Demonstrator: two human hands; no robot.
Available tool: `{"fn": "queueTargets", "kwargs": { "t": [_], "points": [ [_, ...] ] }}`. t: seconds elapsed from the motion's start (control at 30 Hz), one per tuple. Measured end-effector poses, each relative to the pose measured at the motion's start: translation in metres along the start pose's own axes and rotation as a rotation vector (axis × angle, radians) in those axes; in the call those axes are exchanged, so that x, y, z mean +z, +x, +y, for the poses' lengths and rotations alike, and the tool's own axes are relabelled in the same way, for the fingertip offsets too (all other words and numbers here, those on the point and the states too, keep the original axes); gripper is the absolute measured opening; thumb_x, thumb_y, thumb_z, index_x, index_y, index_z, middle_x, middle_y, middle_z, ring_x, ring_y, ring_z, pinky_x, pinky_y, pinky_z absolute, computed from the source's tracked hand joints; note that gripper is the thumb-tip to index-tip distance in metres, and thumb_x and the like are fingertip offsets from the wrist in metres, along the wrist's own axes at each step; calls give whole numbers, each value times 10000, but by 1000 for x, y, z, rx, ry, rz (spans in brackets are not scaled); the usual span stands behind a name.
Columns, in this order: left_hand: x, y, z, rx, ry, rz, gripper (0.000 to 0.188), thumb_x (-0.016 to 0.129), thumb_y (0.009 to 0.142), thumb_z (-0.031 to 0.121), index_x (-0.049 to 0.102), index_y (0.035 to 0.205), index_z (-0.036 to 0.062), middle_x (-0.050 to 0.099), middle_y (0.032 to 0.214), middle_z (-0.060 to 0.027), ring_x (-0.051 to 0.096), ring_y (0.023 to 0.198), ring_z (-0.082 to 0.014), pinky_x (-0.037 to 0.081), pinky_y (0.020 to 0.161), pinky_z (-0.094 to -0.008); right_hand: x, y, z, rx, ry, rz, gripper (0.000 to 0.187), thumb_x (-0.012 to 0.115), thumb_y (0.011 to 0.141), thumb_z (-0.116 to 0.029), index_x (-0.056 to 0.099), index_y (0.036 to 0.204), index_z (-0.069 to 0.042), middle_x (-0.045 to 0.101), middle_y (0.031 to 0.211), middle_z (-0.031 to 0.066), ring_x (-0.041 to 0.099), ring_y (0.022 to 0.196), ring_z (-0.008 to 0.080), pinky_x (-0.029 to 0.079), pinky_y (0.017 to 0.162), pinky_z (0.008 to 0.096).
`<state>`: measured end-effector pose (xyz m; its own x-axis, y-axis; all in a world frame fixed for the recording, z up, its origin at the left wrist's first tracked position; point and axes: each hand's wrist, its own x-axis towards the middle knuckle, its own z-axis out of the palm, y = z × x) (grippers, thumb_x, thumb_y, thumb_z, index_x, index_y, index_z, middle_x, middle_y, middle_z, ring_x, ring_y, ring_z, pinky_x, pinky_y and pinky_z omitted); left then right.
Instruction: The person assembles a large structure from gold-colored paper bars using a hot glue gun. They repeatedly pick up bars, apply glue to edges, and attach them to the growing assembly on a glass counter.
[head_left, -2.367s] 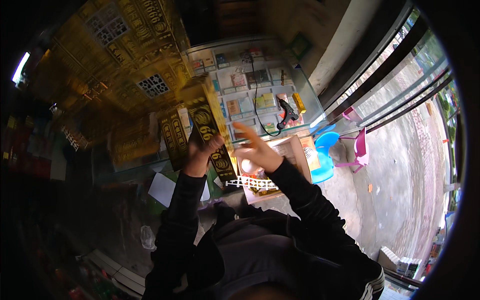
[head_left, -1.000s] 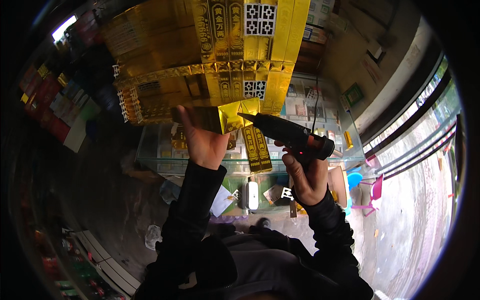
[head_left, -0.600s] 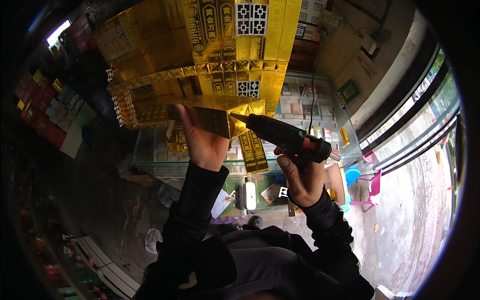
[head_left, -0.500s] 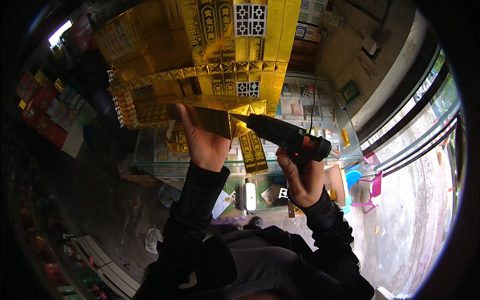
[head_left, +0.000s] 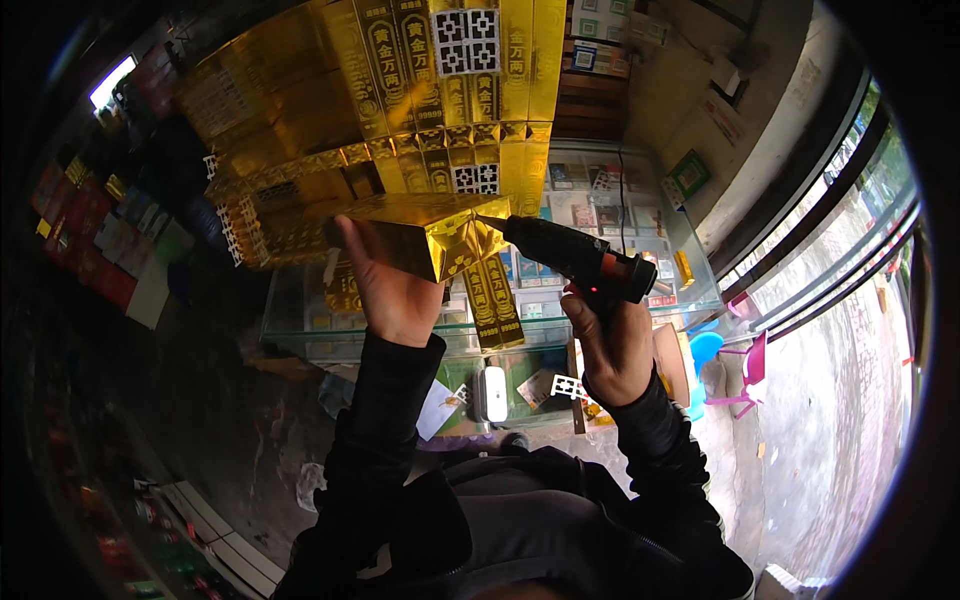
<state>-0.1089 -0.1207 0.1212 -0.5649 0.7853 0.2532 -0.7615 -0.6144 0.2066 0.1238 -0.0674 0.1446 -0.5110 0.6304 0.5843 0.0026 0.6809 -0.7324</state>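
My left hand [head_left: 392, 285] is raised and grips a long gold foil box [head_left: 415, 235] from below, holding it up against a big stack of gold paper boxes [head_left: 400, 110]. My right hand [head_left: 612, 345] holds a black glue gun [head_left: 575, 258] by its handle, with a small red light on it. The gun's nozzle touches the folded end flap of the gold box. A black cord runs from the gun up and back over the counter.
A glass display counter [head_left: 640, 300] with small boxed goods stands below the stack. A blue stool [head_left: 705, 350] and a pink chair [head_left: 750, 375] sit by the glass doors at right. Red and green packets [head_left: 90, 215] line shelves at left.
About two seconds ago both hands worked low at the counter. Since then the left hand has lifted the gold box to the stack and the right hand has brought the glue gun's tip to its end.
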Motion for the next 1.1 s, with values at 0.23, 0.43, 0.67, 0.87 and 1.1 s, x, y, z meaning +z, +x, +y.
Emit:
{"fn": "queueTargets", "kwargs": {
  "t": [0.23, 0.43, 0.67, 0.87, 1.1],
  "points": [
    [-2, 1, -6, 2, 24, -50, 439, 493, 958, 481, 535, 1302, 210, 536, 1341, -1, 470, 1253, -255, 339, 1061, -475, -7, -5, 11, -29, -9, 44, 489, 633, 880, -57, 393, 1297, 34, 657, 899, 195, 655, 786, 359, 501, 670, 383],
    [-4, 3, -5, -56, -69, -78, 464, 503, 946, 496, 543, 1299, 197, 530, 1353, -3, 459, 1262, -252, 330, 1073, -464, -12, -4, 14, -69, -80, 61, 491, 629, 880, -61, 393, 1300, 32, 647, 869, 203, 634, 747, 393, 497, 641, 391],
    [3, 6, -6, -67, -1, 14, 410, 520, 928, 532, 641, 1175, 229, 605, 1248, 11, 515, 1188, -218, 359, 1028, -476, -13, -16, -4, -15, 10, -82, 451, 656, 831, -15, 454, 1232, 23, 612, 975, 201, 642, 783, 365, 511, 677, 365],
    [5, 2, -15, -75, -15, -2, 362, 545, 931, 488, 646, 1169, 236, 619, 1237, 30, 535, 1168, -198, 368, 1026, -430, -2, -10, -15, -33, 33, -29, 451, 700, 802, -26, 474, 1190, 23, 601, 1021, 194, 663, 808, 353, 527, 691, 344],
    [1, 1, -12, -53, -52, -46, 349, 564, 925, 472, 650, 1165, 234, 619, 1236, 33, 538, 1166, -198, 358, 1042, -409, -8, -18, -24, -131, -95, -72, 450, 694, 808, -32, 478, 1198, 27, 607, 1035, 215, 659, 786, 378, 529, 645, 378]
  ]
}}
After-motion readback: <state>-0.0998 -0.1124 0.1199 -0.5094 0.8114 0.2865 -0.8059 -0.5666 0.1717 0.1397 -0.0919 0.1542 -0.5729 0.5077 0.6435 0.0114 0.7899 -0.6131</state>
